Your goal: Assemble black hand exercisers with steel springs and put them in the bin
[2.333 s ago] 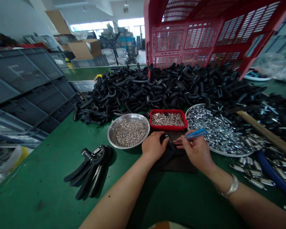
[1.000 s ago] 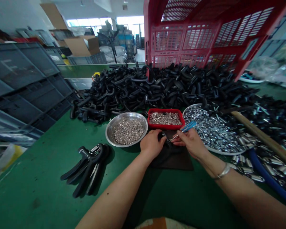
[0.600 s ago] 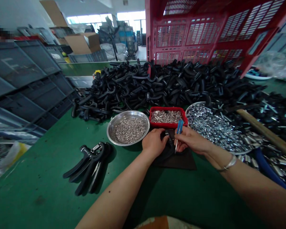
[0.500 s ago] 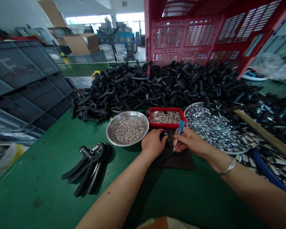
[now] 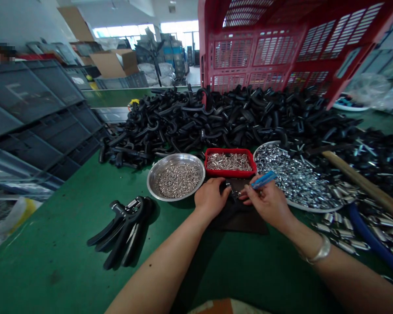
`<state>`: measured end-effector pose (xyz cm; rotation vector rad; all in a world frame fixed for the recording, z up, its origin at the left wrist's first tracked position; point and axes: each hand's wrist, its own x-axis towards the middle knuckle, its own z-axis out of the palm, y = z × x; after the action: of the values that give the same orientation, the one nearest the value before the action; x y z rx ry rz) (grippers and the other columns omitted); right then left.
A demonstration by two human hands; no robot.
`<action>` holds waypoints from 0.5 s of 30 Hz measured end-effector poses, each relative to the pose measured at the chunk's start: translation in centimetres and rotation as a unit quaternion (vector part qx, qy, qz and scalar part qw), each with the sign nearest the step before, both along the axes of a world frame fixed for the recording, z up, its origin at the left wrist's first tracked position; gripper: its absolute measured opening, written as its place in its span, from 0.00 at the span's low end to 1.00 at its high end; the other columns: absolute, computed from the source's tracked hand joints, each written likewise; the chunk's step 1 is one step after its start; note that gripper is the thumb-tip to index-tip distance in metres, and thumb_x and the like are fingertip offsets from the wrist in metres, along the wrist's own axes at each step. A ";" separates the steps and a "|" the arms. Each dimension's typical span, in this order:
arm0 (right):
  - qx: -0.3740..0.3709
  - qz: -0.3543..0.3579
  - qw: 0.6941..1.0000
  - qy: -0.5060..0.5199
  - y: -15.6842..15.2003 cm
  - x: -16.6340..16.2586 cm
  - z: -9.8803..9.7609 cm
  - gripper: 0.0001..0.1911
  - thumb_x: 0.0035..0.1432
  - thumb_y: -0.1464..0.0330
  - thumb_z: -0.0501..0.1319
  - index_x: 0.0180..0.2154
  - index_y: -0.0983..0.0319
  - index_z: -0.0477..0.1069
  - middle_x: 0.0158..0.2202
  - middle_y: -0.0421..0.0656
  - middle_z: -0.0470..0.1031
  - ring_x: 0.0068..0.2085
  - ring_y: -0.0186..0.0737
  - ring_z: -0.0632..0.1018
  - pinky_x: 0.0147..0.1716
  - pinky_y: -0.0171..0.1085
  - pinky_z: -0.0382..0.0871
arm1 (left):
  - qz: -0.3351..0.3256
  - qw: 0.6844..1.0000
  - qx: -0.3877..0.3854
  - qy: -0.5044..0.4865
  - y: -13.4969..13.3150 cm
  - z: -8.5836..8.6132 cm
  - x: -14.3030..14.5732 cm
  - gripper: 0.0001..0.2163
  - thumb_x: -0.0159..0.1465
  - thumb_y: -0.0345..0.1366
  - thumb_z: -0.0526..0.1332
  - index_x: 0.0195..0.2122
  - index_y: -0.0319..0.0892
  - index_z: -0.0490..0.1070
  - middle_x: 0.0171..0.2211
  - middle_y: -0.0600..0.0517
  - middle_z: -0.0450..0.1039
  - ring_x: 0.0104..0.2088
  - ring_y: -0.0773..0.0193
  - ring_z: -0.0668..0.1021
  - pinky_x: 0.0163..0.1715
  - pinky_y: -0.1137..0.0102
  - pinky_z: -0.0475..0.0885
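My left hand [image 5: 211, 199] is closed on a black hand-grip part [image 5: 229, 208] that rests on a dark mat [image 5: 249, 222] in front of me. My right hand [image 5: 269, 203] is closed on a small blue-handled screwdriver [image 5: 262, 179], its shaft pointing left at the top of that part between my two hands. Behind my hands stand a round steel bowl of small metal pieces [image 5: 176, 176], a red tray of metal pins [image 5: 230, 163] and a wide steel dish of shiny rings [image 5: 294, 179].
A big heap of black plastic handles [image 5: 236, 117] fills the back of the green table [image 5: 68, 270], with a red crate [image 5: 281, 43] tipped over it. Finished black grippers [image 5: 124, 229] lie at left. Springs [image 5: 343, 218], a wooden handle [image 5: 363, 183] and a blue hose [image 5: 373, 244] lie right. Grey crates [image 5: 36, 117] line the left.
The screwdriver swung from pointing down at the part, handle up, to lying nearly level with its handle out to the right. My left hand stayed on the part.
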<state>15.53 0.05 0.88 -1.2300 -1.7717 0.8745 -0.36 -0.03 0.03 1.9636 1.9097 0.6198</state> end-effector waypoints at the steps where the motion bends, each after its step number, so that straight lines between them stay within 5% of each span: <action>1: 0.047 0.013 0.996 -0.069 0.0 -0.2 0.3 0.09 0.56 0.62 0.53 0.36 0.60 0.58 0.29 0.45 0.72 0.29 0.43 0.77 0.25 0.40 0.73 | 0.001 1.000 0.003 0.003 0.0 0.0 0.0 0.17 0.61 0.45 0.53 0.48 0.46 0.66 0.46 0.51 0.70 0.43 0.60 0.73 0.42 0.69 0.66; 5: 0.174 0.062 0.946 -0.267 0.9 -1.0 1.3 0.08 0.55 0.68 0.52 0.37 0.64 0.62 0.31 0.49 0.73 0.30 0.46 0.77 0.30 0.42 0.71 | 0.006 1.000 0.008 0.015 0.0 0.0 0.1 0.16 0.60 0.44 0.54 0.48 0.47 0.66 0.45 0.51 0.70 0.42 0.60 0.73 0.40 0.69 0.67; 10: 0.150 0.038 0.976 -0.154 1.1 -0.9 1.7 0.04 0.56 0.67 0.53 0.34 0.61 0.61 0.27 0.43 0.73 0.29 0.40 0.77 0.29 0.37 0.71 | 0.014 1.000 0.002 0.023 0.0 0.1 0.0 0.17 0.60 0.46 0.53 0.49 0.46 0.65 0.46 0.50 0.70 0.43 0.60 0.73 0.41 0.69 0.67; 15: 0.172 -0.023 0.984 -0.026 2.5 -1.1 4.3 0.11 0.56 0.62 0.54 0.40 0.59 0.58 0.30 0.43 0.74 0.28 0.38 0.77 0.26 0.36 0.71 | 0.012 0.998 0.016 0.054 -0.6 0.2 0.9 0.18 0.61 0.46 0.52 0.50 0.46 0.65 0.46 0.50 0.69 0.44 0.60 0.72 0.41 0.68 0.67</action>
<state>14.47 2.58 5.18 -1.0690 -1.8349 0.4850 0.56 -0.59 0.19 2.0341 2.0024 0.5635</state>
